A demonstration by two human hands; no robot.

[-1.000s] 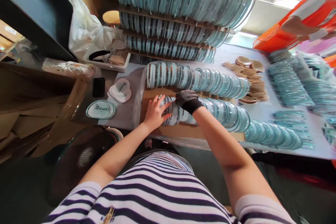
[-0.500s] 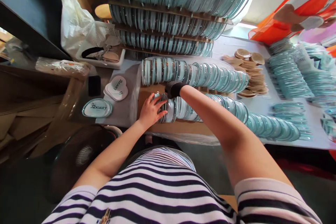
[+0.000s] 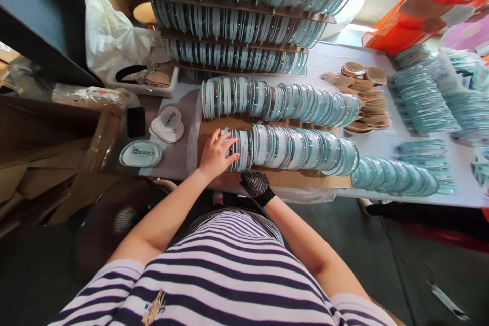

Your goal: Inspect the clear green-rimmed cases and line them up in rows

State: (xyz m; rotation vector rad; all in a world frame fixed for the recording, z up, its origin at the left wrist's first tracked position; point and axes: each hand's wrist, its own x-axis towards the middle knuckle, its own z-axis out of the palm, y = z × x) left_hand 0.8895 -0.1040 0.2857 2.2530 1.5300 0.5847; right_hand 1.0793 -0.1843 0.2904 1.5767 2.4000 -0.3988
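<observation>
A front row of round, clear-covered packs with pale teal rims (image 3: 301, 148) stands on edge in a cardboard tray (image 3: 290, 178). My left hand (image 3: 217, 155) is bare and rests on the row's left end, its fingers spread over the packs there. My right hand (image 3: 255, 184), in a black dotted glove, is at the near edge of the tray, just below the left part of the row. Its fingers point toward the packs, but their tips are hard to make out. A second row of packs (image 3: 275, 99) stands behind.
Racks of upright packs (image 3: 237, 20) rise at the back. Tan oval pieces (image 3: 369, 102) and stacked packs (image 3: 424, 97) lie to the right. On the left are an oval pack marked "beauty" (image 3: 141, 154), white heart-shaped pieces (image 3: 167, 125), a black block (image 3: 136, 121) and a white basket (image 3: 168, 86).
My right hand has moved from the far side of the front row, over the packs, to its near side. My left hand stays at the row's left end.
</observation>
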